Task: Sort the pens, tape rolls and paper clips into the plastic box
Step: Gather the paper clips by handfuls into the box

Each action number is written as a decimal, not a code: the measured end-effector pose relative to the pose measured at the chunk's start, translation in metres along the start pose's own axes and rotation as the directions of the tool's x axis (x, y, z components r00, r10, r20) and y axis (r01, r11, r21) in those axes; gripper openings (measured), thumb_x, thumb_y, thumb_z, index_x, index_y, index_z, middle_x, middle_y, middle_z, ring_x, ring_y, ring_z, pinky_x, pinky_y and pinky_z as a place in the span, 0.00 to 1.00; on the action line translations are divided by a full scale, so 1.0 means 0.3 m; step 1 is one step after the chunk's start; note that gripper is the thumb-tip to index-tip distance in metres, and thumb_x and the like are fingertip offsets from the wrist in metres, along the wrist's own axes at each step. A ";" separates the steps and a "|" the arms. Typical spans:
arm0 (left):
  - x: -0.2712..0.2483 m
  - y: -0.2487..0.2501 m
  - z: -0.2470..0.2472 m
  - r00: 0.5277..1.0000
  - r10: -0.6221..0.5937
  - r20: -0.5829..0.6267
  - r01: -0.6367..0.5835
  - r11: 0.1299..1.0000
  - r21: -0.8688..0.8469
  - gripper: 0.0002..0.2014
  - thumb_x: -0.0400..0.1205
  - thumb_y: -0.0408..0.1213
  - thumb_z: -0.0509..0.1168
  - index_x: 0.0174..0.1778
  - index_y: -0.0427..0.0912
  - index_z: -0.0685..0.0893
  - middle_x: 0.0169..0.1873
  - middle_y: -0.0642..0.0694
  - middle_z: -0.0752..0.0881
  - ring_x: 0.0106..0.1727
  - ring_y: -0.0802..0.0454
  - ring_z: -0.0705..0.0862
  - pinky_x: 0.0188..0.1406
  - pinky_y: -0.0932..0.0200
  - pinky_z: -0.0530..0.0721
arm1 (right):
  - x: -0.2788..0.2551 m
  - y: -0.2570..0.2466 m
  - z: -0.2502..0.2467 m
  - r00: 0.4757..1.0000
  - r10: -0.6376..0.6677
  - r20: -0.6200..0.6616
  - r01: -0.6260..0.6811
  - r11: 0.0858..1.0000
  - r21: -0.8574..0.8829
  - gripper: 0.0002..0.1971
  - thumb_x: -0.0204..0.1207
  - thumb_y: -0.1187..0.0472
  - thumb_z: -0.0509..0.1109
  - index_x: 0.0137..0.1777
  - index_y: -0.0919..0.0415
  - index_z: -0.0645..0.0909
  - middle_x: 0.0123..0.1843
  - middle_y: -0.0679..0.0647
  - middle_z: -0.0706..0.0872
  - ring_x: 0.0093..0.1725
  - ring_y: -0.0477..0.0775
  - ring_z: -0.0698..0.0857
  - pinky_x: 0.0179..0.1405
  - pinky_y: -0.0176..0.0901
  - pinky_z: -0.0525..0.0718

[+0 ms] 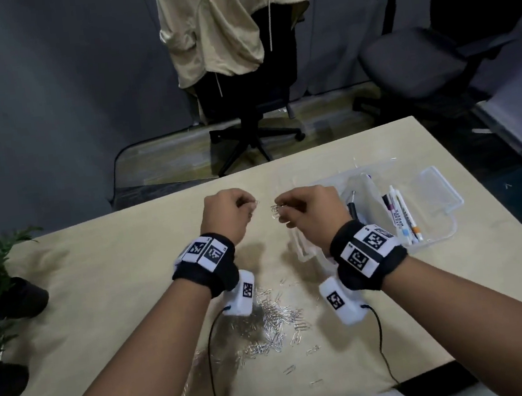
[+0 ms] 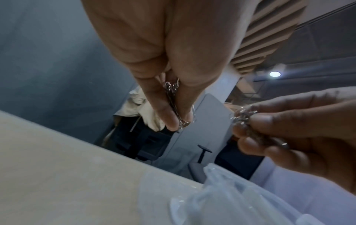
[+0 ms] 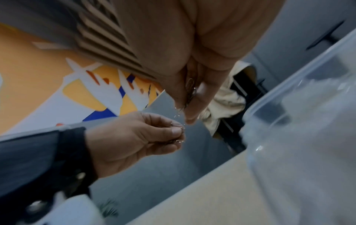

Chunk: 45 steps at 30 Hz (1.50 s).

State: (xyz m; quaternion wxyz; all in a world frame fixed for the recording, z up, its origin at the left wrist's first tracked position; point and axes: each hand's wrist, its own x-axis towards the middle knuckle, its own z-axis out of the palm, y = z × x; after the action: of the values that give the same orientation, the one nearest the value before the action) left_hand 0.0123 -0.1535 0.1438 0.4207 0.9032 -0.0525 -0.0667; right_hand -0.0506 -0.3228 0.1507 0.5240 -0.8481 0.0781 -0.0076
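Light wooden table [image 1: 109, 315] bearing, at right, the clear plastic box [image 1: 441, 205] with several pens [image 1: 401, 216] lying in one compartment. A loose heap of paper clips [image 1: 268, 325] lies on the table between the forearms — near the box, not in it. Left hand [image 1: 226, 218] and right hand [image 1: 310, 211] are raised above the table just left of the box, close together; each has its fingers curled, pinching a small bunch of clips [image 2: 175, 105] between thumb and fingertips.
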 end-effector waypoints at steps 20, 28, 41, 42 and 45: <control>0.137 0.224 0.270 0.975 0.015 0.223 -0.077 0.960 0.269 0.05 0.79 0.31 0.71 0.41 0.44 0.90 0.35 0.44 0.90 0.38 0.46 0.89 0.46 0.51 0.90 | 0.122 0.070 -0.207 0.967 0.249 -0.046 -0.243 0.857 -0.455 0.11 0.79 0.64 0.69 0.57 0.55 0.90 0.55 0.52 0.92 0.57 0.52 0.87 0.45 0.33 0.76; 0.145 0.251 0.295 0.965 0.031 0.260 -0.107 0.952 0.286 0.05 0.80 0.30 0.70 0.42 0.43 0.90 0.40 0.42 0.90 0.41 0.43 0.90 0.46 0.50 0.90 | 0.136 0.084 -0.218 0.968 0.248 -0.041 -0.238 0.853 -0.464 0.13 0.78 0.69 0.67 0.55 0.57 0.91 0.53 0.55 0.92 0.53 0.55 0.89 0.47 0.36 0.81; 0.146 0.258 0.297 0.956 0.090 0.279 -0.186 0.922 0.339 0.08 0.82 0.31 0.67 0.52 0.44 0.91 0.46 0.42 0.90 0.44 0.44 0.89 0.49 0.48 0.90 | 0.161 0.108 -0.209 0.973 0.221 -0.057 -0.223 0.861 -0.457 0.12 0.81 0.66 0.66 0.58 0.57 0.89 0.57 0.57 0.91 0.55 0.57 0.88 0.59 0.44 0.85; 0.144 0.259 0.290 0.958 0.095 0.272 -0.186 0.925 0.332 0.08 0.82 0.31 0.67 0.50 0.44 0.91 0.45 0.42 0.90 0.44 0.44 0.89 0.48 0.47 0.90 | 0.160 0.105 -0.207 0.975 0.214 -0.062 -0.219 0.864 -0.454 0.12 0.81 0.66 0.65 0.57 0.57 0.89 0.56 0.56 0.91 0.54 0.56 0.88 0.59 0.44 0.85; 0.138 0.249 0.257 0.965 0.100 0.240 -0.172 0.939 0.299 0.08 0.82 0.30 0.66 0.46 0.45 0.90 0.41 0.43 0.90 0.43 0.44 0.89 0.47 0.48 0.90 | 0.154 0.088 -0.184 0.980 0.188 -0.068 -0.199 0.883 -0.424 0.11 0.80 0.66 0.66 0.54 0.57 0.90 0.53 0.56 0.91 0.50 0.56 0.88 0.53 0.45 0.87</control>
State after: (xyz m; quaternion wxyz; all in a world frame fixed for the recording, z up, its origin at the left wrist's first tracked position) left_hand 0.0375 -0.2655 0.1489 0.2651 0.9401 -0.1718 -0.1282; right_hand -0.0136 -0.3899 0.1488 0.3217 -0.9303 0.1686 0.0514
